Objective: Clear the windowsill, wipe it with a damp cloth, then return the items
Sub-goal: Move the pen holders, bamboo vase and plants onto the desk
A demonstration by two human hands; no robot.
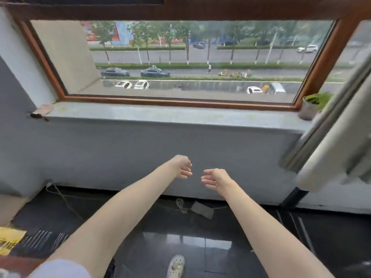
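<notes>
Two things sit on the long grey windowsill, a potted plant at its right end and a flat brownish scrap at its left, so clearing seems the step in hand. The next move likely calls for a reach up to either end: the left hand and right hand hover close together below the sill, fingers loosely curled, holding nothing. A dark glossy floor lies underneath.

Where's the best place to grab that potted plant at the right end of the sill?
Grip the pot round its grey wall, below the rim, coming from the front left. The foliage covers the top, and the tilted window frame crowds its right side.
</notes>
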